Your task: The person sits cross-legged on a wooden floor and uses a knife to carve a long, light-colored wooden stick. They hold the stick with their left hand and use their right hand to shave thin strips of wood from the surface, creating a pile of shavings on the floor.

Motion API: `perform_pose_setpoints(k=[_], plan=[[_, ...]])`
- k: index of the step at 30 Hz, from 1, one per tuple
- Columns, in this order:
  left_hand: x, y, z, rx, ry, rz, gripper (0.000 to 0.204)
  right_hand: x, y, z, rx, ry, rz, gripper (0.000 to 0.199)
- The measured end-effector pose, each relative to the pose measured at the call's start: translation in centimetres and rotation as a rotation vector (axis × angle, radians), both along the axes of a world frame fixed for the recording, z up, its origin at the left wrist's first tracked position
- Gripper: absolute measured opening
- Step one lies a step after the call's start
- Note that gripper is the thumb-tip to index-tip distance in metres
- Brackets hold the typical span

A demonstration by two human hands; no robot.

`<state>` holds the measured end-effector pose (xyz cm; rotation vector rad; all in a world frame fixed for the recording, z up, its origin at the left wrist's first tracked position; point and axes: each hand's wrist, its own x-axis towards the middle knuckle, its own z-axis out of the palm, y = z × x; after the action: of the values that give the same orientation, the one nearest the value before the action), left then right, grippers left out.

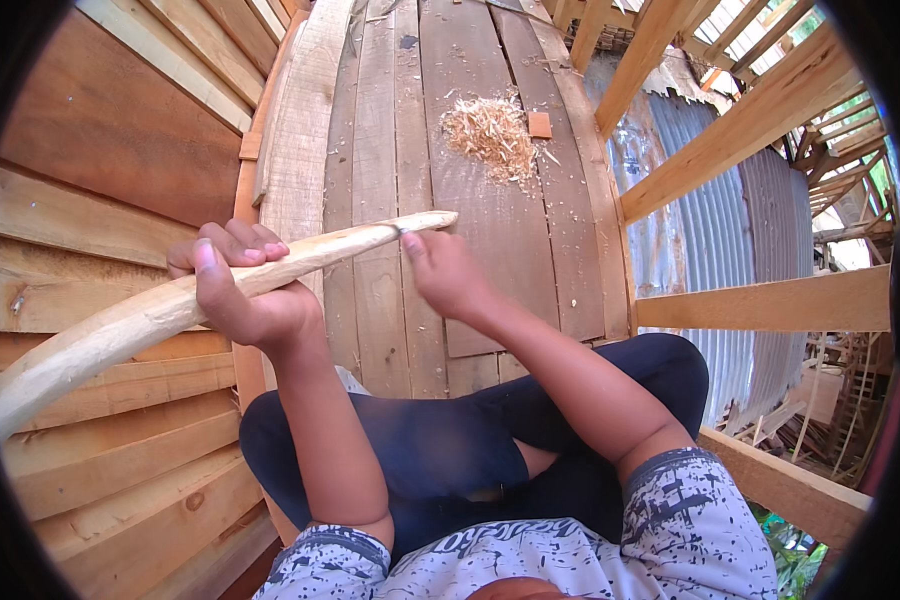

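Note:
A long, pale, peeled wooden pole [110, 340] slants up from the lower left and narrows to a tapered tip over the floorboards. My left hand [253, 290] is closed round it at mid-length, thumb on the near side and fingers curled over the far side. Close to the tip, my right hand [448, 272] is closed on a knife [400, 230]. Only a sliver of its blade shows, against the pole's surface; the handle is hidden in the fist. My legs [410, 440] are folded under my arms.
Ahead on the plank floor [375, 290] lies a pile of wood shavings [490, 135], with a small square wood piece [540, 125] beside it. A board wall [120, 150] rises at the left. Wooden rails [760, 305] and corrugated metal sheets [710, 200] border the right side.

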<state>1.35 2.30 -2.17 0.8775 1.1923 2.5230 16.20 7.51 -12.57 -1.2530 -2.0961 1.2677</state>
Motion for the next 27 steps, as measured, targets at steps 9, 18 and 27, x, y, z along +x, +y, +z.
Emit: perform_pose_setpoints(k=[9, 18, 27], plan=[[-0.2, 0.2, 0.3, -0.023, 0.029, -0.002, 0.027, -0.7, -1.1, 3.0, 0.013, 0.106, 0.077, 0.052], [0.1, 0.3, 0.6, 0.010, 0.007, 0.018, 0.026, -0.9, -1.0, 2.0, 0.012, 0.024, -0.032, 0.056], [0.0, 0.2, 0.4, 0.049, -0.010, -0.015, 0.024, -1.0, -0.7, -0.5, -0.076, -0.070, -0.135, 0.049]])
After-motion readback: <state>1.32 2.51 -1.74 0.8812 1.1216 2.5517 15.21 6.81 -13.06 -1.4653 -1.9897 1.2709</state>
